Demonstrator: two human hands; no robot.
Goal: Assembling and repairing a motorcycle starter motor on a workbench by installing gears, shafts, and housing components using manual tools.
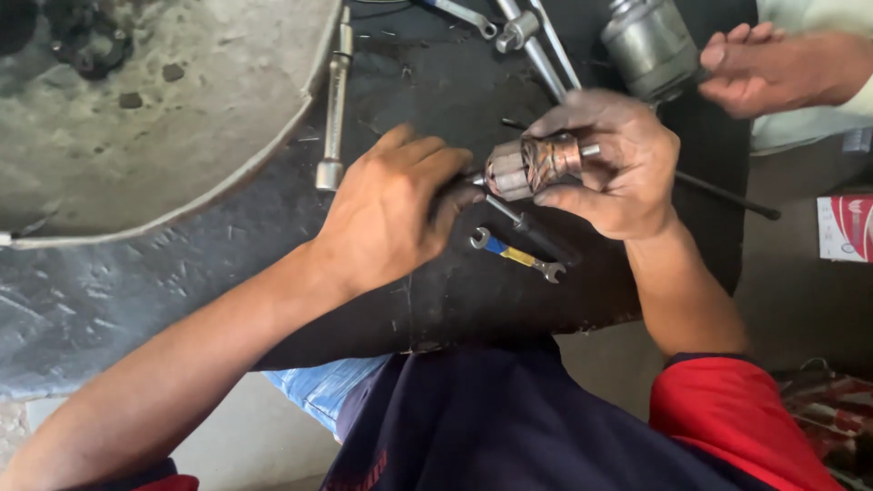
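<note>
My right hand (618, 168) grips a motor armature (535, 165) with copper windings and a grey metal end, holding it level above the dark work mat (436, 91). My left hand (393, 214) is closed on a dark-handled tool whose tip meets the armature's left end; most of the tool is hidden by my fingers. A screwdriver (532, 232) and a small spanner with a yellow middle (516, 255) lie on the mat just under my hands.
Another person's hand (773, 68) holds a grey metal housing (647, 45) at the top right. A long socket extension bar (335, 100) and more spanners (523, 36) lie on the mat. A large round metal plate (164, 118) fills the upper left. A red and white box (846, 227) sits at right.
</note>
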